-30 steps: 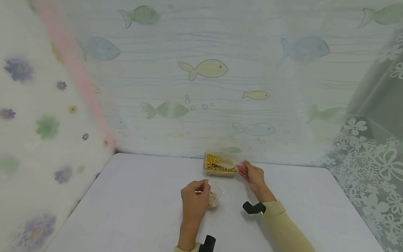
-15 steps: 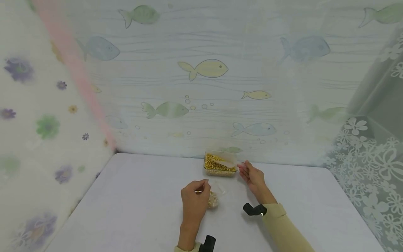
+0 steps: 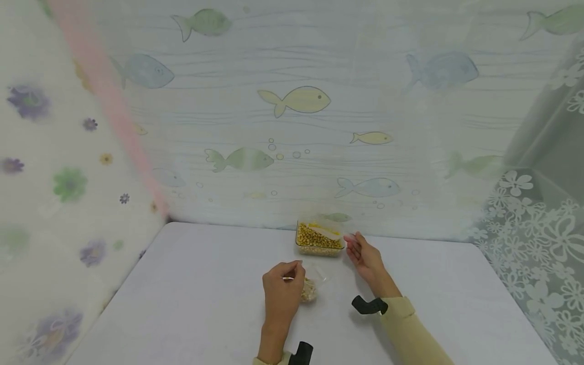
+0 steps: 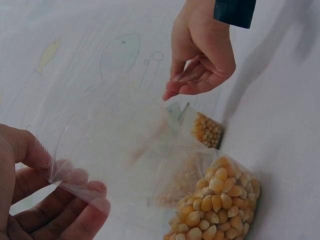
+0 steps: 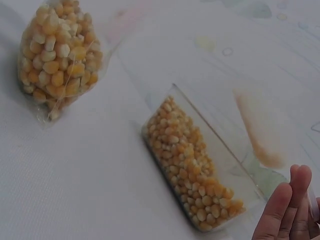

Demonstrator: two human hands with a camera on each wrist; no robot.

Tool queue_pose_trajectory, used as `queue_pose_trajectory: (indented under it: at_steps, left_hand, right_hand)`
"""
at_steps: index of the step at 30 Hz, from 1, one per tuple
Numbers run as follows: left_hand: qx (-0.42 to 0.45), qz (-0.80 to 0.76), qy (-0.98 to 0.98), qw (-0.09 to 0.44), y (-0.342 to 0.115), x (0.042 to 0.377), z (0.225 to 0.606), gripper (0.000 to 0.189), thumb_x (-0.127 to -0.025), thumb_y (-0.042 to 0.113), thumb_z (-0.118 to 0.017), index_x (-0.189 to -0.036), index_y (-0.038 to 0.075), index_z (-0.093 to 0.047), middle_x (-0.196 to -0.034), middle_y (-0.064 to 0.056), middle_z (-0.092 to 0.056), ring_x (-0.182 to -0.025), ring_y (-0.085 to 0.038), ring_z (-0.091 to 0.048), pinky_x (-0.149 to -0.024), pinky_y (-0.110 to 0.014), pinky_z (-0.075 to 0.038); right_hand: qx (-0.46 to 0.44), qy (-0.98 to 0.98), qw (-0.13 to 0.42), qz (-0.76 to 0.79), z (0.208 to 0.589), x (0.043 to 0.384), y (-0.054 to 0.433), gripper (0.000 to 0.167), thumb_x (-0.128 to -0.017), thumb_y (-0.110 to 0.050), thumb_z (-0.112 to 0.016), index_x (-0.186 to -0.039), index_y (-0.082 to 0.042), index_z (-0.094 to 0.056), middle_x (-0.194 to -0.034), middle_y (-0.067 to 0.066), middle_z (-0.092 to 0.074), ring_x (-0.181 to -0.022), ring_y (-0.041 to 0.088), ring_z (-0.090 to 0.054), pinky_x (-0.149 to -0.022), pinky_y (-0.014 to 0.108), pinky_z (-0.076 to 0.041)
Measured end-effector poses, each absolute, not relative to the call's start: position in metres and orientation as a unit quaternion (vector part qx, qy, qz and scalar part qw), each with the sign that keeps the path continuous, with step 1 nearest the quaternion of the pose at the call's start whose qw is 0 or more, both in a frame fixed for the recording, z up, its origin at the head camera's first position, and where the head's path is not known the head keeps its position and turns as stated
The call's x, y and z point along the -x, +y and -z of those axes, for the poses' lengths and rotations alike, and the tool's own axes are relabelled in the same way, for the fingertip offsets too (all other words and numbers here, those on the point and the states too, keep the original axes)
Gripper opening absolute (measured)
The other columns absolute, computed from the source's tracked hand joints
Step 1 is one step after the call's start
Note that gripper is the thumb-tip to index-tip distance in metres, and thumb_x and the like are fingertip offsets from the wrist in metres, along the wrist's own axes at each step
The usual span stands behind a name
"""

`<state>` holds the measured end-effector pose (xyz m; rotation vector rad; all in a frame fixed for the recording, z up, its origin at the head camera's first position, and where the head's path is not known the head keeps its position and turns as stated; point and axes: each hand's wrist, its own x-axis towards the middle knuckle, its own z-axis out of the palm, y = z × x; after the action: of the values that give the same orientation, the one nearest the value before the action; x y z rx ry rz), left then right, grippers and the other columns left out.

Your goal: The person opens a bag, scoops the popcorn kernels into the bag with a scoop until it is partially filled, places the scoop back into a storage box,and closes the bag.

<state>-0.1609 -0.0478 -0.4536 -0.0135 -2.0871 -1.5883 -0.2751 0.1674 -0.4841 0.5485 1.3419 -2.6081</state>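
My left hand (image 3: 282, 291) pinches the top edge of a clear plastic bag (image 4: 120, 160), whose lower part bulges with corn kernels (image 4: 215, 205) and rests on the table. At the back, a clear rectangular container (image 3: 320, 250) holds many yellow kernels. My right hand (image 3: 366, 257) is beside its right end, gripping the thin handle of a pale spoon (image 3: 325, 232). The spoon's bowl is over the kernels, inside or just above the container's rim; which one is hard to tell. Motion blurs the bowl in the right wrist view.
A white-covered table (image 3: 196, 299) carries the bag and container. Close behind the container stands a wall hanging (image 3: 292, 167) with printed fish. A flowered curtain (image 3: 68, 228) borders the left side, and a sheer floral one (image 3: 543, 268) the right.
The spoon has risen from among the kernels, its bowl now higher in the container. My right hand has shifted only slightly. My left hand and the bag have stayed in place.
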Motion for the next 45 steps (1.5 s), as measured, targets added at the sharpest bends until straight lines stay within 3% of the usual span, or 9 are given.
queue_pose_trajectory:
  at_steps: [14, 23, 32, 39, 45]
  left_hand:
    - [0.009, 0.581, -0.771, 0.259, -0.047, 0.16, 0.452, 0.014, -0.088, -0.003, -0.07, -0.089, 0.005, -0.081, -0.071, 0.002, -0.071, -0.067, -0.009, -0.065, -0.059, -0.021, -0.056]
    - [0.009, 0.575, -0.774, 0.264, -0.047, 0.161, 0.454, 0.014, -0.087, -0.003, -0.07, -0.089, 0.005, -0.081, -0.072, 0.002, -0.071, -0.067, -0.009, -0.065, -0.059, -0.021, -0.056]
    - [0.005, 0.573, -0.778, 0.258, -0.047, 0.16, 0.453, 0.012, -0.089, -0.001, -0.07, -0.09, 0.003, -0.081, -0.073, 0.001, -0.072, -0.067, -0.008, -0.066, -0.059, -0.022, -0.057]
    - [0.008, 0.571, -0.776, 0.267, -0.047, 0.16, 0.453, 0.013, -0.088, -0.004, -0.069, -0.09, 0.002, -0.081, -0.075, -0.002, -0.073, -0.067, -0.01, -0.066, -0.058, -0.021, -0.056]
    - [0.0, 0.566, -0.782, 0.262, -0.046, 0.161, 0.453, 0.013, -0.088, -0.001, -0.07, -0.091, 0.004, -0.081, -0.075, -0.001, -0.073, -0.067, -0.009, -0.065, -0.06, -0.022, -0.056]
  right_hand:
    - [-0.171, 0.427, 0.092, 0.883, 0.47, 0.263, 0.163, 0.015, -0.108, -0.028, -0.049, -0.111, -0.015, -0.056, -0.083, -0.005, -0.076, -0.073, 0.001, -0.063, -0.077, 0.015, -0.054]
    - [-0.149, 0.459, 0.088, 0.872, 0.457, 0.248, 0.165, 0.021, -0.108, -0.03, -0.049, -0.098, -0.017, -0.062, -0.084, -0.006, -0.074, -0.078, 0.004, -0.059, -0.082, 0.017, -0.053]
    - [-0.136, 0.493, 0.097, 0.854, 0.446, 0.224, 0.174, 0.026, -0.108, -0.027, -0.052, -0.09, -0.017, -0.069, -0.078, -0.005, -0.071, -0.072, 0.005, -0.058, -0.076, 0.017, -0.053]
    - [-0.12, 0.524, 0.109, 0.836, 0.449, 0.209, 0.181, 0.029, -0.106, -0.027, -0.055, -0.086, -0.015, -0.072, -0.073, -0.006, -0.071, -0.066, 0.003, -0.059, -0.07, 0.017, -0.054]
    - [-0.114, 0.583, 0.075, 0.801, 0.454, 0.2, 0.18, 0.026, -0.104, -0.027, -0.06, -0.091, -0.009, -0.074, -0.072, -0.004, -0.074, -0.064, 0.004, -0.062, -0.068, 0.019, -0.057]
